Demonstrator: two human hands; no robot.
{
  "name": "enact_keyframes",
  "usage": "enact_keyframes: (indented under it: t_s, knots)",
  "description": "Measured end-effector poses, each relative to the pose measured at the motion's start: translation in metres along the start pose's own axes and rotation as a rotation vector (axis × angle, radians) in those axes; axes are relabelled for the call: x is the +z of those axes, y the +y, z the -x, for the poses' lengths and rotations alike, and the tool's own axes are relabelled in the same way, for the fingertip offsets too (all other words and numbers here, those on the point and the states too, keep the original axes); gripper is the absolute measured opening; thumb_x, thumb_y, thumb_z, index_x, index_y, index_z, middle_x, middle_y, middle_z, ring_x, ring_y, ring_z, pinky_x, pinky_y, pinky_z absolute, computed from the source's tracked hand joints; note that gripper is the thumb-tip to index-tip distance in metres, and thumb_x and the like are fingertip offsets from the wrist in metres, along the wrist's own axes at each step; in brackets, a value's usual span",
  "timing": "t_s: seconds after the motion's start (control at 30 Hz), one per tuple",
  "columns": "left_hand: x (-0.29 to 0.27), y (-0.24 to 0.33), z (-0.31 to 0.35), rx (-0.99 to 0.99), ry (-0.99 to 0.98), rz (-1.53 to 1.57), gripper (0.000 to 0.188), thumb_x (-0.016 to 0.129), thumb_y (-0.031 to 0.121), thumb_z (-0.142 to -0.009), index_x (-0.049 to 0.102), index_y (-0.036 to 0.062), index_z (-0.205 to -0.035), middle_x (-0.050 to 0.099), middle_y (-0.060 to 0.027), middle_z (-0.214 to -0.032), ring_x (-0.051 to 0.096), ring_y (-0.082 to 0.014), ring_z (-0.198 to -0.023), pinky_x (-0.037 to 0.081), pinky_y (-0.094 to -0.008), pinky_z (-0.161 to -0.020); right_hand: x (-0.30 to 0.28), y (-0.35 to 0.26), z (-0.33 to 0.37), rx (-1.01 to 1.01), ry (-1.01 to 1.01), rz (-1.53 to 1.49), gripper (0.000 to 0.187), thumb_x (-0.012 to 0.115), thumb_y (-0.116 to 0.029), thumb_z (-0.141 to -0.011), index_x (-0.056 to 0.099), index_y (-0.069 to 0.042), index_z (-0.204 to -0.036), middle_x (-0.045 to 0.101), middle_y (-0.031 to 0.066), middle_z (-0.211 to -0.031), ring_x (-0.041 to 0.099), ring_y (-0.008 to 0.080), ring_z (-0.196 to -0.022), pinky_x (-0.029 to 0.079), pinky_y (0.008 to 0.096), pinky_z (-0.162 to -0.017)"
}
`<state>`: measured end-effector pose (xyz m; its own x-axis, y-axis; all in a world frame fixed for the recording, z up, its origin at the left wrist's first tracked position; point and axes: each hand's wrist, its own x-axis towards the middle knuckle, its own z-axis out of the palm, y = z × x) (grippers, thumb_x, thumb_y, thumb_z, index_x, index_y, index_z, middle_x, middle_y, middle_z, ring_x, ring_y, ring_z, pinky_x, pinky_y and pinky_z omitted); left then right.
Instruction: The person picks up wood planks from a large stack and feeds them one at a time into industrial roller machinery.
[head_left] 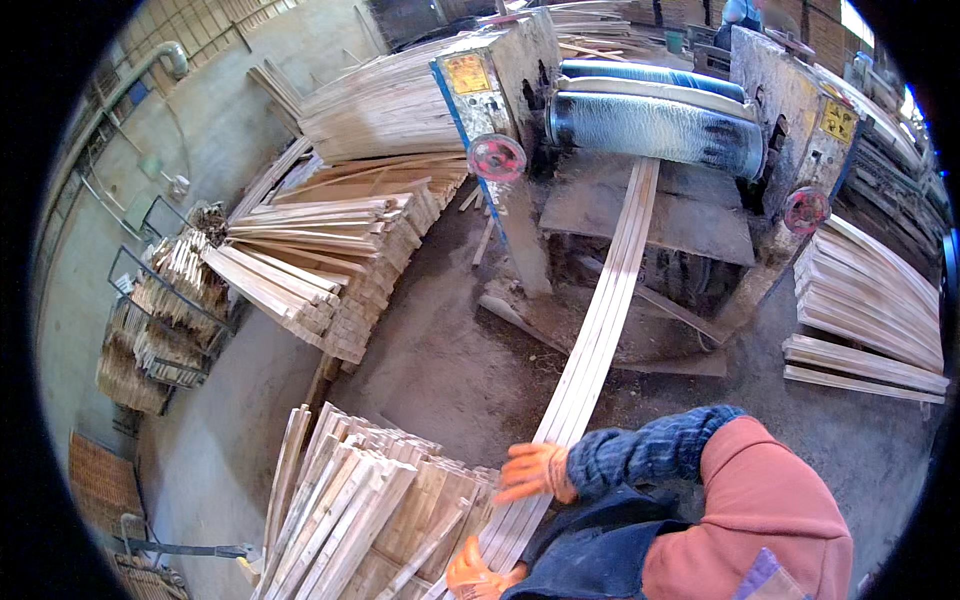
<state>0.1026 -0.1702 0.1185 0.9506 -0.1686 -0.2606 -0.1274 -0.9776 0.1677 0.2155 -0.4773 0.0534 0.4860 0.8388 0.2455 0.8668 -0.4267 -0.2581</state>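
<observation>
A bundle of long pale wooden strips (597, 352) lies side by side, running from the rollers (655, 130) of a machine down to my hands. My right hand (535, 473), in an orange glove, rests across the strips with its fingers stretched out and spread. Lower down, at the bottom edge, my left hand (480, 574) wears an orange glove too and is closed over the near part of the same strips. Its fingertips are partly hidden. A stack of wooden strips (350, 500) stands just left of both hands.
Worn machine posts with red handwheels (497, 158) flank the rollers, above a metal plate (690, 215). A large lumber pile (345, 255) lies to the left, more strips (865, 300) to the right. Bundled wood in metal racks (180, 300) lines the left wall.
</observation>
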Motion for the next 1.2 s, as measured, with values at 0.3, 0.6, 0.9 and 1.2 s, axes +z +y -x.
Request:
enact_keyframes:
  t_s: [0.3, 0.6, 0.9, 1.2]
  knots:
    - [0.007, -0.088, 0.066, 0.116, 0.237, -0.016, 0.103, 0.085, 0.051, -0.073, 0.042, 0.0040, -0.154, 0.059, -0.0247, -0.139, 0.059, -0.0399, -0.127, 0.047, -0.0495, -0.108, -0.051, 0.025, 0.014, 0.124, -0.281, 0.034, 0.117, 0.081, -0.020, -0.051, 0.035, -0.029, -0.159, 0.059, 0.0030, -0.140, 0.055, 0.0242, -0.133, 0.028, 0.0517, -0.124]
    - [-0.002, -0.044, 0.018, -0.016, 0.127, -0.015, 0.101, 0.086, 0.047, -0.074, 0.042, 0.0034, -0.154, 0.060, -0.0245, -0.138, 0.059, -0.0393, -0.127, 0.048, -0.0489, -0.107, -0.074, 0.070, 0.042, 0.409, -0.238, 0.215, 0.116, 0.084, -0.022, -0.053, 0.036, -0.024, -0.158, 0.051, 0.0126, -0.149, 0.040, 0.0357, -0.146, 0.016, 0.0552, -0.127]
    - [0.003, 0.032, -0.025, 0.119, 0.178, 0.321, 0.099, 0.086, 0.043, -0.074, 0.043, 0.0028, -0.153, 0.060, -0.0244, -0.138, 0.059, -0.0387, -0.127, 0.048, -0.0483, -0.107, -0.021, 0.018, 0.005, 0.189, -0.191, 0.119, 0.116, 0.082, -0.025, -0.047, 0.038, -0.029, -0.155, 0.062, 0.0047, -0.125, 0.059, 0.0281, -0.122, 0.029, 0.0543, -0.122]
    - [0.008, 0.032, -0.040, 0.122, 0.193, 0.548, 0.096, 0.086, 0.039, -0.074, 0.043, 0.0022, -0.152, 0.060, -0.0242, -0.137, 0.060, -0.0381, -0.127, 0.049, -0.0478, -0.106, -0.066, 0.110, 0.079, 0.220, -0.126, 0.270, 0.094, 0.082, -0.023, -0.057, 0.050, -0.027, -0.145, 0.066, 0.0042, -0.122, 0.061, 0.0271, -0.119, 0.032, 0.0503, -0.119]
